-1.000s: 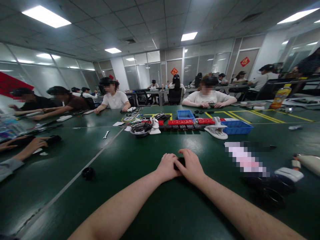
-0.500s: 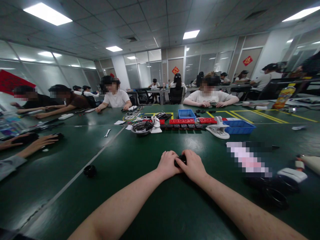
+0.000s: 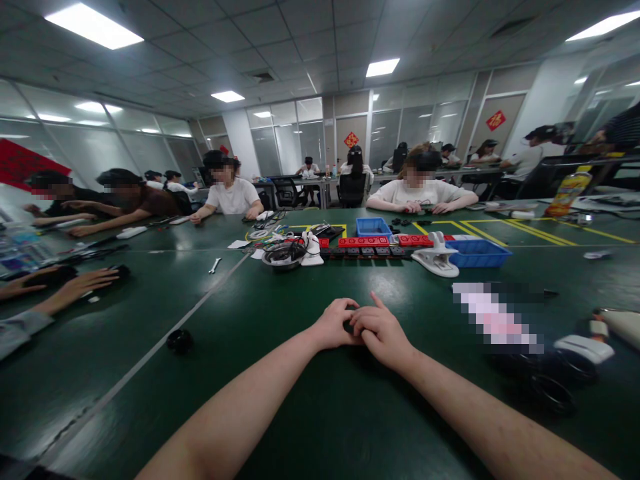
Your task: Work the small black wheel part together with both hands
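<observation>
The left hand (image 3: 336,325) and right hand (image 3: 381,329) are pressing together, fingers curling tight around a small black part (image 3: 349,326), mostly hidden between them, on the green table (image 3: 280,413), well short of the blue bin (image 3: 477,253).

Very little writing is showing clearly enough to read. Two red diamond-shaped paper signs are hanging on the far glass partition wall, one (image 3: 351,140) near the middle and one (image 3: 495,121) toward the right; each is carrying a single gold character, too small to make out. A red banner (image 3: 20,167) is hanging at the left wall, its lettering blurred. The label on the orange drink bottle (image 3: 566,191) beyond the tabletop's far right edge is staying illegible.
</observation>
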`<action>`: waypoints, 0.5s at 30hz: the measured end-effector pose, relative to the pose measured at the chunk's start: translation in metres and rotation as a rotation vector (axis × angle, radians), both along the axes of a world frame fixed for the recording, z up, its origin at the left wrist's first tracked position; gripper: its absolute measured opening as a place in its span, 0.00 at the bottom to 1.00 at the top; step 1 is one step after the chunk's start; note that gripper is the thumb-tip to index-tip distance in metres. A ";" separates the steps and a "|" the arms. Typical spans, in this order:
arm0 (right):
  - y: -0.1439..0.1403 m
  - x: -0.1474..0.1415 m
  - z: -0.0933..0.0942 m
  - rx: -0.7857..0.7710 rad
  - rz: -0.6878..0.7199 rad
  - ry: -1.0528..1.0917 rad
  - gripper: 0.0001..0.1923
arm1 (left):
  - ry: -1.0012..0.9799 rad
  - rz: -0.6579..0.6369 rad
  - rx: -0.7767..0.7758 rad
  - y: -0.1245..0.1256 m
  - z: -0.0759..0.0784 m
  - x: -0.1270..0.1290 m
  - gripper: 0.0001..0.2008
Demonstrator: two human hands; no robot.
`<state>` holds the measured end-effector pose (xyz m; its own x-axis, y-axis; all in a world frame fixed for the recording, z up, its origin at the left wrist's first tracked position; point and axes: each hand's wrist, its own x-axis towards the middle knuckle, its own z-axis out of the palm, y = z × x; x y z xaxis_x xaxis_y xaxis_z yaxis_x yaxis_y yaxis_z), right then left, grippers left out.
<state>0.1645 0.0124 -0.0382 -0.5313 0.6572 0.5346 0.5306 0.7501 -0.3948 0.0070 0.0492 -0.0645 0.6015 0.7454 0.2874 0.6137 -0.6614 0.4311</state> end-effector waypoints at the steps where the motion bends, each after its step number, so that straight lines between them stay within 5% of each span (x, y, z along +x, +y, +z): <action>1: -0.001 0.000 0.000 0.001 0.019 0.013 0.13 | 0.009 -0.016 -0.007 0.001 0.000 0.000 0.14; 15: 0.003 -0.001 -0.006 0.000 -0.001 0.058 0.10 | 0.109 -0.056 0.042 -0.004 0.000 0.003 0.19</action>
